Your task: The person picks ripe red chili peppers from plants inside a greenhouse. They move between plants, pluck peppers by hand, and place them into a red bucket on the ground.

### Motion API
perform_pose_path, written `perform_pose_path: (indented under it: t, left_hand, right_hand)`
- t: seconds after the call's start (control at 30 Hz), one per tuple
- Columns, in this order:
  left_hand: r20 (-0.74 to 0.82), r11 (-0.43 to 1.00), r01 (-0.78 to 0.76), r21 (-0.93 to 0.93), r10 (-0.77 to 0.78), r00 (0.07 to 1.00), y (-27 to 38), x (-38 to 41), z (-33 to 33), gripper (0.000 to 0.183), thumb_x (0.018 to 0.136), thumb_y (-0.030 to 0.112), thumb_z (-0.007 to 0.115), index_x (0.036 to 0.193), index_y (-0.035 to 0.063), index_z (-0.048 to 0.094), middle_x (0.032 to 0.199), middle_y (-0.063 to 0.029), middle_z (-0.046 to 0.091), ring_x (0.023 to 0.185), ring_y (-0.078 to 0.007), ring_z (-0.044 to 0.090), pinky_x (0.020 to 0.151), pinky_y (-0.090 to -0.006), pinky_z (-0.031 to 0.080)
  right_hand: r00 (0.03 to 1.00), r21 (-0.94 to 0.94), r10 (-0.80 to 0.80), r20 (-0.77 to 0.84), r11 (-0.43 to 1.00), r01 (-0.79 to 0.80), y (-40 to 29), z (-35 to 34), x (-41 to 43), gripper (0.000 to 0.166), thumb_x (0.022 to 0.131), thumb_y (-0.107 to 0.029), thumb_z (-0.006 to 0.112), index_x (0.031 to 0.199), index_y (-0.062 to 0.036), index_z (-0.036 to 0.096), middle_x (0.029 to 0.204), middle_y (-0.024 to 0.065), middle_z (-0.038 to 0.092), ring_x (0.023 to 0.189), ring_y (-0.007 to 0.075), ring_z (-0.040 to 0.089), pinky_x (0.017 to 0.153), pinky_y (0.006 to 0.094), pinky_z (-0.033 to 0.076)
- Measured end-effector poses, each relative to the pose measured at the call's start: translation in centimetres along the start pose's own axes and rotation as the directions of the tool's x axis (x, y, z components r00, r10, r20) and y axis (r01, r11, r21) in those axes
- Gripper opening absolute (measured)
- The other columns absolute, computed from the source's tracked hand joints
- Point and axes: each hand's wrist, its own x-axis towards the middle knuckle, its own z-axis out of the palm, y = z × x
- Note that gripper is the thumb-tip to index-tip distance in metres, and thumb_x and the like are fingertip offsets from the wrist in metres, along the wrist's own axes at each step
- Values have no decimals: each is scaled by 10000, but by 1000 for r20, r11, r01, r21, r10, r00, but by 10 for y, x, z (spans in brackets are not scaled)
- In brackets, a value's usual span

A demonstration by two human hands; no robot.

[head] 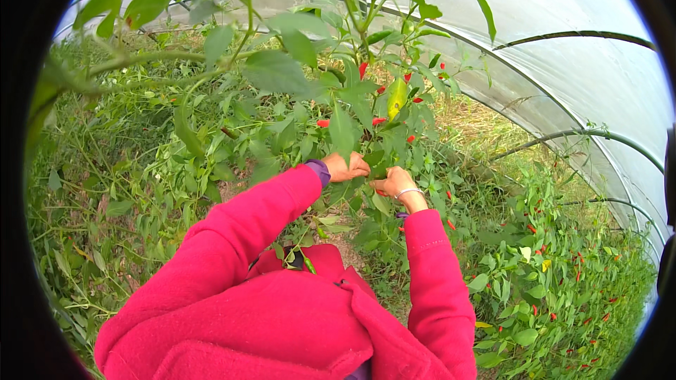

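Observation:
Both of my hands reach in among the leaves of a tall chili pepper plant (364, 100). My left hand (346, 166) has its fingers curled by a dark leaf; what they may grip is hidden. Close on its right, my right hand (395, 182), with a bracelet at the wrist, is closed at the fingertips. A red chili pepper (380, 192) shows partly beneath those fingers. Just above the hands hang more ripe red chilies (378, 121) and a yellowing leaf (397, 97). One broad green leaf (342, 132) droops in front of my left hand.
A leafy branch (158, 58) crosses close to the camera at upper left. Clear plastic sheeting (570, 79) on curved hoops (575, 132) walls the right side. More fruiting chili plants (538, 285) grow at lower right. A green chili on a sprig (309, 264) lies against my red clothing.

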Motion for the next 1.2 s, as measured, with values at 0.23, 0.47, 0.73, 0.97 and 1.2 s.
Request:
perform_pose_path:
  t: [0.23,0.47,0.73,0.97,1.2]
  left_hand:
    - [-51,993,-120,8,121,991,-2,-5,8,204,846,206,532,971,73,624,826,-147,576,767,-326,557,712,-412,451]
    - [-22,986,-5,168,9,1000,-8,-11,14,236,873,258,509,1023,117,623,820,-114,571,836,-298,543,721,-387,452]
    - [-122,985,170,-10,-170,978,2,-5,12,240,849,299,525,1034,186,625,963,-106,590,866,-282,574,742,-401,467]
    - [-266,967,-38,252,106,958,-11,-7,4,178,834,200,498,898,103,634,1007,-139,570,1046,-340,489,893,-427,386]
    - [-324,733,166,-660,-476,817,-45,26,0,583,865,420,508,1303,58,375,1250,-131,463,1084,-217,475,938,-345,363]
  right_hand:
    - [928,825,70,365,439,-357,4,15,-17,93,812,-139,615,866,-64,617,528,-39,470,378,51,352,348,201,274]
    - [970,912,128,207,334,-239,28,25,-22,148,793,-148,636,781,0,629,511,3,481,351,78,364,323,224,267]
    - [886,775,-164,433,569,-274,-44,13,-49,144,801,-185,639,809,-52,586,522,-41,436,412,16,331,365,182,241]
    - [885,858,-383,265,-325,-397,-57,33,-63,205,892,-216,458,742,-80,430,540,-29,344,426,78,329,395,217,283]
    - [967,906,-148,208,-343,-247,-14,25,-54,130,856,-209,533,899,-88,512,733,7,484,606,109,477,499,215,431]
